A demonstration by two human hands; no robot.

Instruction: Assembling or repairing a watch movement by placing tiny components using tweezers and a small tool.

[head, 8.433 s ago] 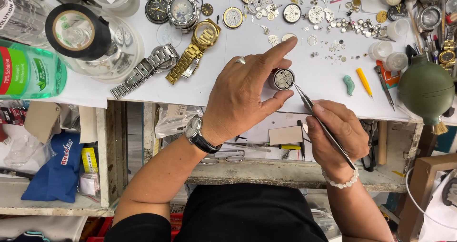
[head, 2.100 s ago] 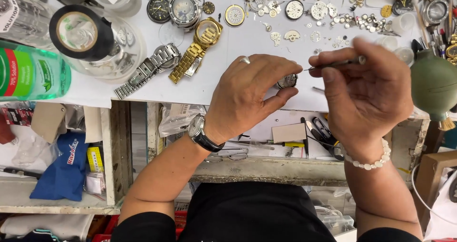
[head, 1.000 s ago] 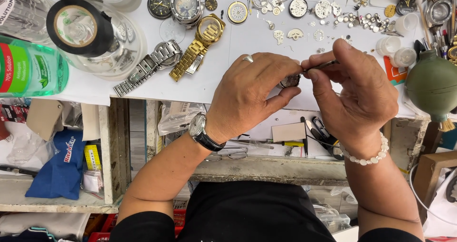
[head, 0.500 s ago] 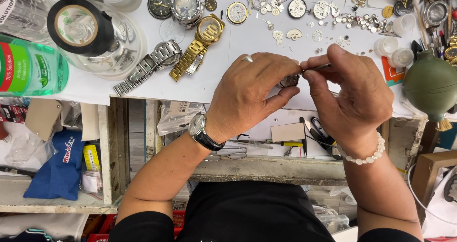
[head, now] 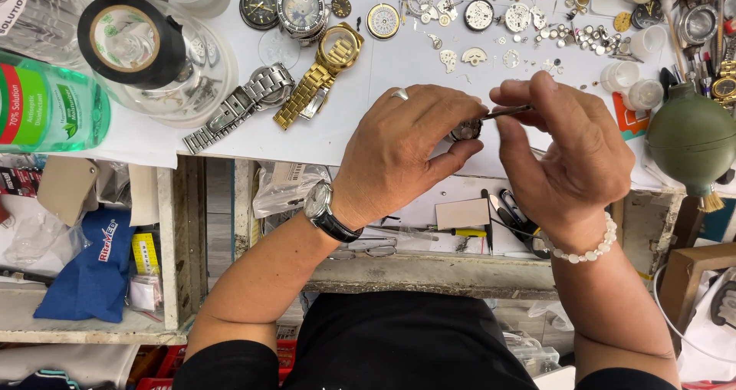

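Observation:
My left hand [head: 402, 148] pinches a small round watch movement [head: 466, 131] between thumb and fingers, just above the front edge of the white bench top [head: 276, 141]. It wears a ring and a wristwatch with a black strap. My right hand [head: 567, 156], with a white bead bracelet, grips thin metal tweezers [head: 507, 112] whose tip points left onto the movement. Most of the movement is hidden by my fingers.
A gold bracelet watch [head: 322, 72] and a steel bracelet watch [head: 241, 106] lie left of my hands. Several loose watch parts [head: 537, 22] are scattered at the back. A green rubber blower [head: 690, 141] sits right, a green bottle [head: 46, 106] and black tape roll [head: 130, 41] left.
My right hand swung up from below the bench edge and turned the tweezers sideways onto the movement. Over the last second both hands stay almost still.

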